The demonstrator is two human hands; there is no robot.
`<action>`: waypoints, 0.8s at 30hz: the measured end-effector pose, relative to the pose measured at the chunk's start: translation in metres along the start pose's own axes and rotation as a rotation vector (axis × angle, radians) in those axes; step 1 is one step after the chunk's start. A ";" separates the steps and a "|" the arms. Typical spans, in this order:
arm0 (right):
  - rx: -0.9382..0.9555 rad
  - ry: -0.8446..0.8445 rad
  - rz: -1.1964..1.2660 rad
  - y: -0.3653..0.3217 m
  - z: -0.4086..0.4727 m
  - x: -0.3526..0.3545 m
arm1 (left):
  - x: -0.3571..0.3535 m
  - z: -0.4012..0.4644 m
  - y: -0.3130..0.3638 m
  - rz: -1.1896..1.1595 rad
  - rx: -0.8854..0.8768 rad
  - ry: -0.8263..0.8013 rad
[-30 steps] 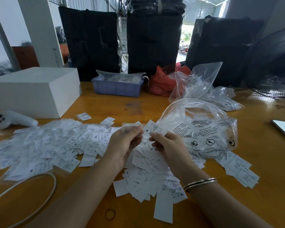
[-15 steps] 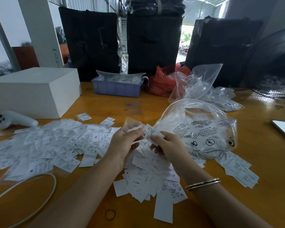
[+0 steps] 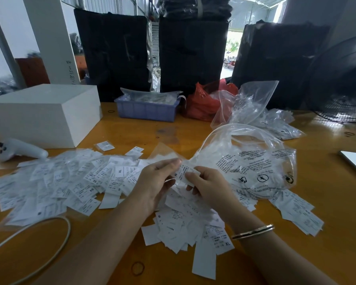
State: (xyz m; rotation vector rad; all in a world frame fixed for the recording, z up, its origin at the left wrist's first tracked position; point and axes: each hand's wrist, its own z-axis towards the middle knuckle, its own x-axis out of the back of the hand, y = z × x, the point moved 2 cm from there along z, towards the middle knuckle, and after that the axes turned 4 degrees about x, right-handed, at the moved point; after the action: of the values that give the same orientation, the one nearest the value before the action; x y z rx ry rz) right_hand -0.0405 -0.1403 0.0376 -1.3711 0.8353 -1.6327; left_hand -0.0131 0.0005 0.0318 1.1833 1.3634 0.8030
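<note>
Above a loose heap of white printed size labels (image 3: 185, 225), my left hand (image 3: 157, 182) pinches a small clear plastic sleeve (image 3: 162, 155) by its edge. My right hand (image 3: 209, 187) pinches a white label marked M (image 3: 184, 171) between thumb and fingers. The label's end meets the sleeve beside my left fingertips. A wide spread of labels packed in clear sleeves (image 3: 56, 182) covers the table to the left. A large clear bag with black print (image 3: 253, 161) stands open just behind my right hand.
A white box (image 3: 43, 114) and a white controller (image 3: 19, 150) sit at the left. A blue tray (image 3: 146, 109), a red bag (image 3: 203, 103) and more clear bags (image 3: 275, 122) line the back. A fan (image 3: 345, 83) stands right, a white cable (image 3: 56, 247) loops front left.
My left hand has lifted a small clear sleeve off the heap. My right hand has brought the label against it, and both hands have shifted slightly.
</note>
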 end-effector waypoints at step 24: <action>0.031 0.085 0.424 -0.003 -0.001 0.011 | 0.000 0.001 -0.001 0.195 -0.161 -0.012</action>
State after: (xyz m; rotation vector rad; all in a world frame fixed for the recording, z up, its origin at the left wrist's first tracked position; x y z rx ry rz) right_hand -0.0427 -0.1492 0.0453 -1.0214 1.0640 -1.3712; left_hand -0.0126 0.0002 0.0311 1.2035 1.1622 1.0237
